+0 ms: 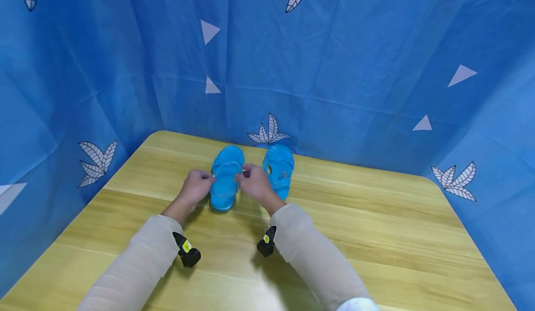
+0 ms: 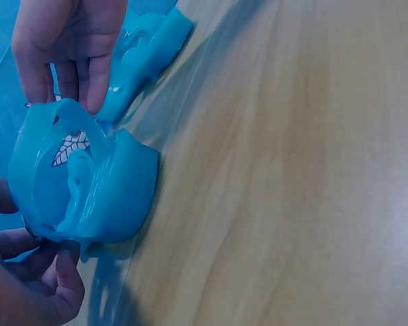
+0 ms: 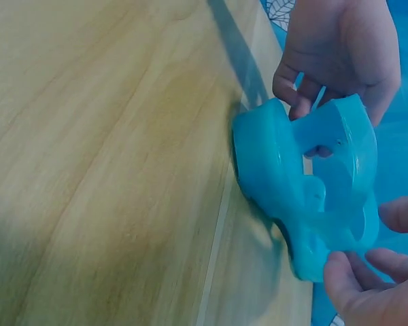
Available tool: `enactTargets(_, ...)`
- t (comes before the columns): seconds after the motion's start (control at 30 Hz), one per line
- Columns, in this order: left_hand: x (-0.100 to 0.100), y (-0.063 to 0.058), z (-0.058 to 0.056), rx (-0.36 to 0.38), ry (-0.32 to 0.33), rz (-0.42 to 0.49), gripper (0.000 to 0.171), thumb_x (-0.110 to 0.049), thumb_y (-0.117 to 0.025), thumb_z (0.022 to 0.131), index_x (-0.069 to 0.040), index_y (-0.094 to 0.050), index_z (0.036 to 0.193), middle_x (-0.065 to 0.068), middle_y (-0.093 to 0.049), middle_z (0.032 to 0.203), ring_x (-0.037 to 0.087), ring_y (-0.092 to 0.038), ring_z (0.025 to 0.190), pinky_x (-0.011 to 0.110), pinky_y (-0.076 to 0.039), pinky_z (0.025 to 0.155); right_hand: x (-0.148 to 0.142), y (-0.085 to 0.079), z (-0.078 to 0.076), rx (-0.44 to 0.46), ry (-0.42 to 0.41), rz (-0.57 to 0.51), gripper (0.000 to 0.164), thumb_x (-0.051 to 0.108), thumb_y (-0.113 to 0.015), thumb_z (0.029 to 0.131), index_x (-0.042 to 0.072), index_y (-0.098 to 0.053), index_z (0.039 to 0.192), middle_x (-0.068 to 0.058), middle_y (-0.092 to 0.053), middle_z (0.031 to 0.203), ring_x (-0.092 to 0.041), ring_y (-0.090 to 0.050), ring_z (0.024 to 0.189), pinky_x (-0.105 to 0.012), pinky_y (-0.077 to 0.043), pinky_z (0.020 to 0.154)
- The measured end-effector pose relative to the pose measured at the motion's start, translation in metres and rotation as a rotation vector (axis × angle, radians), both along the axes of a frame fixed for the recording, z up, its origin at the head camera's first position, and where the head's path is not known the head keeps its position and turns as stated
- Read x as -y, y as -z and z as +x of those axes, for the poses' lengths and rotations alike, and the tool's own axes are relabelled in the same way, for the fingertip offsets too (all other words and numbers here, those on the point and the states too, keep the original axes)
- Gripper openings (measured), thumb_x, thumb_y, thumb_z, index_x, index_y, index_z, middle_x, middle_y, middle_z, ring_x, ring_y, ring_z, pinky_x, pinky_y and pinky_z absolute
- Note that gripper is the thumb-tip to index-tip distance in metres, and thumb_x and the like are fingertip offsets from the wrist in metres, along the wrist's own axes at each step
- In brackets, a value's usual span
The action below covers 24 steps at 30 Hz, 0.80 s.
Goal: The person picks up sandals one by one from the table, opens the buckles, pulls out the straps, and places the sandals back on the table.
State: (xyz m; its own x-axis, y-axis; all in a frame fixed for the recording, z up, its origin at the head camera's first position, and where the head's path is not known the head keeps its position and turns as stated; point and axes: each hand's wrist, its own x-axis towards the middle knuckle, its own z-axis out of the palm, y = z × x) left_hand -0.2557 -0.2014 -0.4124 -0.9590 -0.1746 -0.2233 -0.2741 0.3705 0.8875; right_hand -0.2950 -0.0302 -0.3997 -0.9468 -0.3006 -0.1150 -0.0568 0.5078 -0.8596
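A glossy blue sandal (image 1: pixel 225 181) lies on the table, toe toward the curtain, its heel strap raised as a loop. At the strap's left side, my left hand (image 1: pixel 198 185) pinches it between thumb and fingers. My right hand (image 1: pixel 256 184) holds the right side the same way. The left wrist view shows the sandal (image 2: pixel 115 190) from the heel end, with my left hand (image 2: pixel 34 285) low at the strap. In the right wrist view, my right hand (image 3: pixel 374 285) is at the strap's lower end. A matching sandal (image 1: pixel 279 165) with a small ornament lies to the right, partly behind my right hand.
The wood-grain table (image 1: pixel 376 218) has rounded far corners. A blue curtain (image 1: pixel 359 69) with leaf and triangle prints hangs around its back and sides. Both sandals' toes lie close to the curtain at the far edge. Black wrist cameras (image 1: pixel 189 255) sit on both sleeves.
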Motion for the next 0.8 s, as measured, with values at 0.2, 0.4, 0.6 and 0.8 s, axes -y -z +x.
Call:
enactTargets(0.2,-0.001,0.003,0.011,0.0,0.02,0.021,0.04,-0.016,-0.045,0.097,0.01,-0.049,0.127,0.025,-0.049,0.129,0.034,-0.045,0.117,0.047,-0.04,0.098,-0.004,0.002,0.005,-0.002,-0.028,-0.024,0.043,0.019,-0.051,0.097,-0.002,-0.048,0.134,-0.015,-0.059,0.122,-0.025,-0.057,0.111,-0.037,-0.049,0.091)
enactTargets(0.4,-0.002,0.005,0.024,-0.012,0.032,0.01,0.037,-0.015,-0.048,0.096,0.01,-0.053,0.122,0.022,-0.053,0.122,0.03,-0.049,0.107,0.041,-0.043,0.089,-0.011,0.003,0.012,0.007,-0.082,-0.045,0.037,0.024,-0.048,0.099,0.001,-0.057,0.127,-0.012,-0.062,0.118,-0.022,-0.058,0.107,-0.037,-0.049,0.088)
enactTargets(0.6,-0.002,0.003,0.043,-0.002,0.058,0.02,0.037,-0.016,-0.048,0.097,0.009,-0.052,0.124,0.02,-0.055,0.116,0.025,-0.051,0.095,0.03,-0.046,0.074,-0.017,0.006,0.023,0.017,-0.119,-0.045,0.033,0.03,-0.049,0.099,0.006,-0.065,0.114,-0.006,-0.064,0.101,-0.017,-0.054,0.086,-0.03,-0.046,0.07)
enactTargets(0.8,-0.002,0.002,0.065,0.026,0.073,0.08,0.038,-0.016,-0.049,0.096,0.009,-0.052,0.125,0.022,-0.054,0.122,0.026,-0.055,0.102,0.035,-0.051,0.081,-0.023,0.005,0.039,0.014,-0.178,-0.083,0.032,0.03,-0.048,0.099,0.004,-0.066,0.103,-0.012,-0.059,0.09,-0.017,-0.048,0.074,-0.028,-0.04,0.062)
